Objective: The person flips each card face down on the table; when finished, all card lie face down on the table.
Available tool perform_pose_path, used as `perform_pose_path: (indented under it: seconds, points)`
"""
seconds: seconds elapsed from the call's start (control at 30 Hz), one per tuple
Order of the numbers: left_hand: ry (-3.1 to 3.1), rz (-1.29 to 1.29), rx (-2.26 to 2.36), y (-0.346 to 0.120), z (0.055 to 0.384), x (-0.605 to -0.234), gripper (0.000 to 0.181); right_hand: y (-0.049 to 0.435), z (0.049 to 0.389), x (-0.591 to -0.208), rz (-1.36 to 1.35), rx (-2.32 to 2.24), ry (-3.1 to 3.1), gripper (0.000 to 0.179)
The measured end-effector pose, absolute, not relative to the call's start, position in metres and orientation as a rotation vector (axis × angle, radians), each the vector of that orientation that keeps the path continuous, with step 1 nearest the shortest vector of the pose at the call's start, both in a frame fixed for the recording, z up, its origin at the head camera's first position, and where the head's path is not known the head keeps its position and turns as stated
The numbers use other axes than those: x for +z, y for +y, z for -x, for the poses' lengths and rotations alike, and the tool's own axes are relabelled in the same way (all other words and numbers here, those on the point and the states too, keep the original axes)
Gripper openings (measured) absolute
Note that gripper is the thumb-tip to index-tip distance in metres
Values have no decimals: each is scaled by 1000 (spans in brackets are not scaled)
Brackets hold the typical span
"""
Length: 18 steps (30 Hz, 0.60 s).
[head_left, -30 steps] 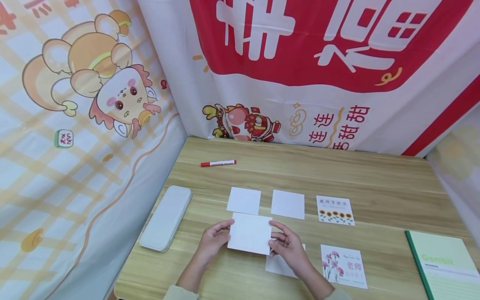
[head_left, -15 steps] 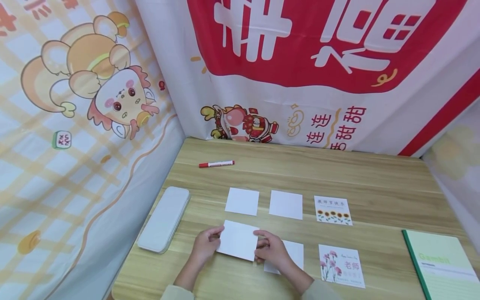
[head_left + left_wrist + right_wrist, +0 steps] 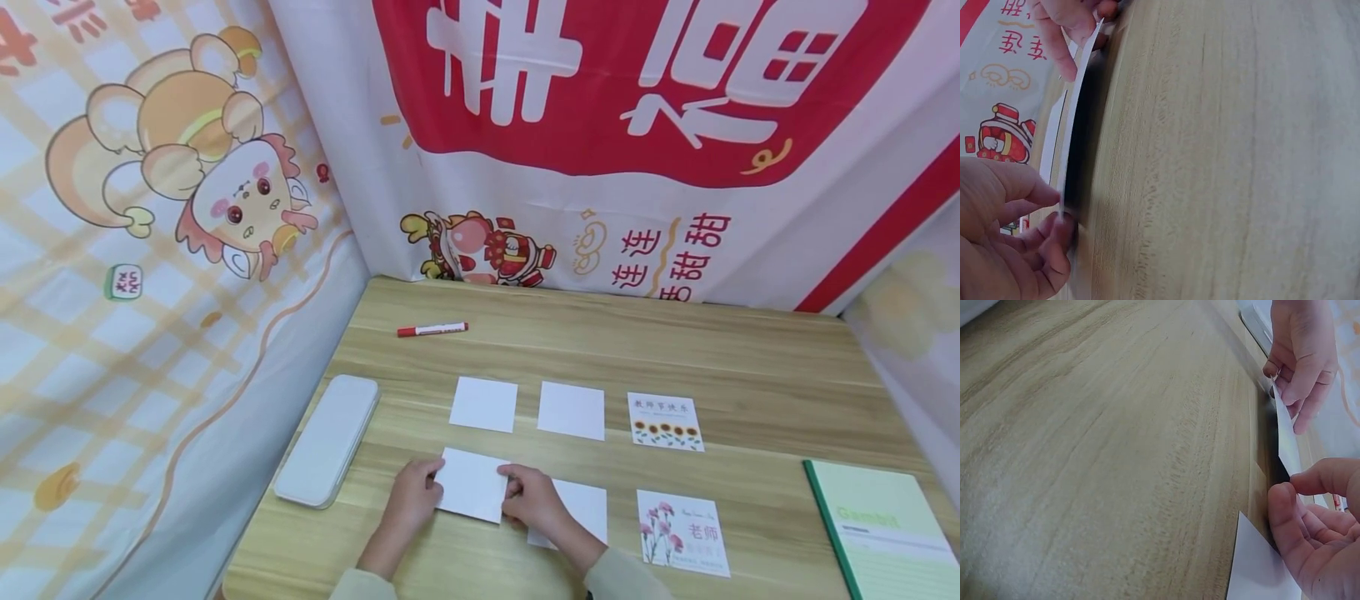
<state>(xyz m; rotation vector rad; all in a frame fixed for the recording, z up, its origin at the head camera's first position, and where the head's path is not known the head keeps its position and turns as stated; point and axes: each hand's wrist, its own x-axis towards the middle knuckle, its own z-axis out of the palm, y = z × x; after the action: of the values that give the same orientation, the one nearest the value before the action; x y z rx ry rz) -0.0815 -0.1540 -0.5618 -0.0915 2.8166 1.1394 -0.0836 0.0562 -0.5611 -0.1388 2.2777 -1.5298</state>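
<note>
A blank white card (image 3: 472, 485) is held flat, close over the table, with a dark shadow under it in both wrist views. My left hand (image 3: 411, 504) pinches its left edge between thumb and fingers. At the opposite edge, my right hand (image 3: 538, 504) pinches the card the same way. Behind it lie two more white cards, one at left (image 3: 483, 404) and another to its right (image 3: 572, 410). A further white card (image 3: 588, 510) is partly hidden beneath my right hand and forearm. To the right are a sunflower card (image 3: 665, 422) and a pink-flower card (image 3: 682, 533).
On the left of the wooden table (image 3: 735, 350) lies a white oblong case (image 3: 328, 439). A red-and-white marker (image 3: 432, 329) rests near the back. The green notebook (image 3: 885, 525) sits at the right edge. Printed cloth (image 3: 300, 100) hangs along the back and left.
Both hands have moved left and nearer the body with the white card, lowering it towards the table. More of the white card under the right forearm shows now.
</note>
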Motion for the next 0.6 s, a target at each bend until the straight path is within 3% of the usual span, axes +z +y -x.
perform_pose_path:
  seconds: [0.6]
  points:
    - [2915, 81, 862, -144, 77, -554, 41, 58, 88, -562, 175, -1440, 2295, 52]
